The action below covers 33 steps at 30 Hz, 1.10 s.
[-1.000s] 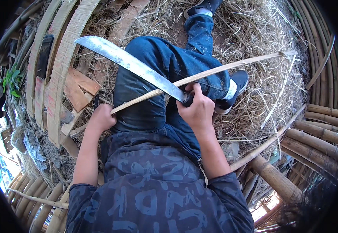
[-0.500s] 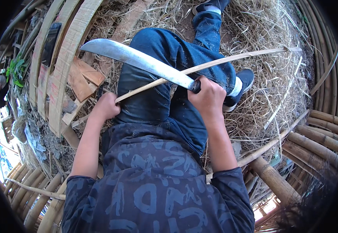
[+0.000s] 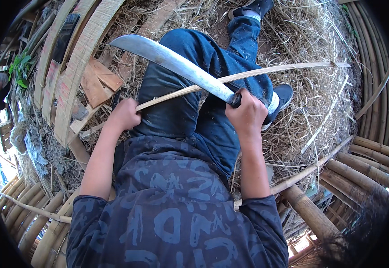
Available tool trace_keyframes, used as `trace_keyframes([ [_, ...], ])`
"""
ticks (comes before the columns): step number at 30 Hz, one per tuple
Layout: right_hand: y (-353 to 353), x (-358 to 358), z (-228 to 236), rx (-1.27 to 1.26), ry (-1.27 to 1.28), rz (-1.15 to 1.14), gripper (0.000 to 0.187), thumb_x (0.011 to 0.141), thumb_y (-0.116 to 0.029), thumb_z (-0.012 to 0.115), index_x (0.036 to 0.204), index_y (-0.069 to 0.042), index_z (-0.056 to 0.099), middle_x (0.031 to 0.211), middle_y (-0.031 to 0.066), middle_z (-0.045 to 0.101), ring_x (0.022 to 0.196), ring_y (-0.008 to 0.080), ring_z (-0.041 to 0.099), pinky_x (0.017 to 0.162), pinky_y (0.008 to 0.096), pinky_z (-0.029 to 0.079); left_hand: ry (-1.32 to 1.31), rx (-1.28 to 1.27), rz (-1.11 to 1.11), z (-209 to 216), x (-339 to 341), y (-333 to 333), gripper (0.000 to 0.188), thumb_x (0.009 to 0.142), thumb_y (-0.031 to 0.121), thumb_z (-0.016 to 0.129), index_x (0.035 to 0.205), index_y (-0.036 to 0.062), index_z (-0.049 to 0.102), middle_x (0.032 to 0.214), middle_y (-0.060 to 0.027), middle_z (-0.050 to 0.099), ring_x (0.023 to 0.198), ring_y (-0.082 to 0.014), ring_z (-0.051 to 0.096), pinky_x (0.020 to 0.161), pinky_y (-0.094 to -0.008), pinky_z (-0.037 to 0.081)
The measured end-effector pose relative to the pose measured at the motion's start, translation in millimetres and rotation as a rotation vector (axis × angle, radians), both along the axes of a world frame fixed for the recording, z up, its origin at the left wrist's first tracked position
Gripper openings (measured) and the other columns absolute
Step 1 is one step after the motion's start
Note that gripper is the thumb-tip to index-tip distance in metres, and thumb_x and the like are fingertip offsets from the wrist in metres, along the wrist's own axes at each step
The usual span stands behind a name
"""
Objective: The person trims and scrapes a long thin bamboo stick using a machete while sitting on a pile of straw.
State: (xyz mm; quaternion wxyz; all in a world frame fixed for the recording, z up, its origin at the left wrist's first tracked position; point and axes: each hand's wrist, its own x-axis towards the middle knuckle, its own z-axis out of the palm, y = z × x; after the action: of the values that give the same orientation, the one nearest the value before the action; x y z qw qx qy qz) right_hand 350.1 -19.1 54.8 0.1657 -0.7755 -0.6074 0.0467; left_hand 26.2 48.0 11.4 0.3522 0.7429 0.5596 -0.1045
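In my right hand [image 3: 248,112] is the dark handle of a machete [image 3: 170,59], its broad steel blade pointing to the upper left across my bent knee. My left hand [image 3: 125,115] is closed around a long, pale bamboo strip [image 3: 288,68], gripping it beside my left thigh. From there the strip slants up to the right over my jeans [image 3: 172,107] and past my right knee to the straw. The blade crosses the strip a little short of my right fist. Blade and strip appear to touch at the crossing.
Straw-like shavings [image 3: 301,40] cover the ground around my legs and shoes [image 3: 279,102]. Curved wooden planks [image 3: 80,62] and a split wood block [image 3: 98,82] lie at the left. Bamboo poles [image 3: 359,167] border the right side, and a leafy plant [image 3: 21,69] stands at far left.
Both hands, the machete and the strip have shifted slightly right in view. The blade's crossing point has moved slightly right, with the strip still in my left hand.
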Motion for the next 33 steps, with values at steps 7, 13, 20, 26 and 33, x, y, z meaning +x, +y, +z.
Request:
trace_keyframes([
  [7, -10, 8, 0, -0.007, -0.055, -0.039, 0.021, 0.059, -0.015, 0.07, 0.077, -0.007, 0.062, 0.072, 0.0104, 0.065, 0.067, 0.0299, 0.064, 0.061, 0.039, 0.05, 0.005, 0.006, 0.004, 5, 2, -1, 0.019, 0.062, 0.008, 0.055, 0.071, -0.0066, 0.063, 0.075, -0.0302, 0.059, 0.077, -0.0437, 0.061, 0.073, -0.0454, 0.05],
  [13, -23, 13, -1, -0.039, -0.052, -0.046, 0.024, 0.058, -0.014, 0.072, 0.078, -0.007, 0.061, 0.071, 0.0105, 0.065, 0.068, 0.0299, 0.064, 0.062, 0.0386, 0.05, 0.029, 0.013, -0.036, 8, 3, 0, 0.018, 0.062, 0.008, 0.055, 0.071, -0.0046, 0.064, 0.076, -0.0281, 0.061, 0.079, -0.0423, 0.062, 0.075, -0.0445, 0.051],
  [20, -22, -9, -4, -0.058, 0.242, 0.062, 0.033, 0.074, -0.028, 0.074, 0.087, -0.001, 0.058, 0.069, 0.0188, 0.063, 0.068, 0.0389, 0.062, 0.061, 0.0428, 0.049, 0.029, 0.056, -0.043, 1, 0, -3, 0.018, 0.061, 0.009, 0.056, 0.071, -0.0046, 0.063, 0.077, -0.0278, 0.062, 0.08, -0.0426, 0.062, 0.075, -0.0457, 0.051],
  [26, -18, -21, -9, -0.111, 0.382, 0.066, 0.028, 0.072, -0.019, 0.071, 0.089, -0.002, 0.058, 0.069, 0.0186, 0.063, 0.066, 0.0372, 0.063, 0.06, 0.0421, 0.05, 0.022, 0.041, -0.01, 1, 2, -2, 0.018, 0.064, 0.009, 0.056, 0.071, -0.0059, 0.063, 0.076, -0.0288, 0.061, 0.079, -0.043, 0.062, 0.074, -0.0464, 0.051],
  [33, -2, -30, 6, -0.155, 0.283, 0.089, 0.031, 0.069, -0.023, 0.074, 0.088, -0.004, 0.059, 0.07, 0.0156, 0.065, 0.067, 0.0334, 0.064, 0.06, 0.0415, 0.051, 0.032, 0.056, -0.019, -4, -1, -1, 0.018, 0.065, 0.009, 0.057, 0.072, -0.0052, 0.063, 0.077, -0.029, 0.061, 0.08, -0.0431, 0.061, 0.074, -0.0468, 0.051],
])
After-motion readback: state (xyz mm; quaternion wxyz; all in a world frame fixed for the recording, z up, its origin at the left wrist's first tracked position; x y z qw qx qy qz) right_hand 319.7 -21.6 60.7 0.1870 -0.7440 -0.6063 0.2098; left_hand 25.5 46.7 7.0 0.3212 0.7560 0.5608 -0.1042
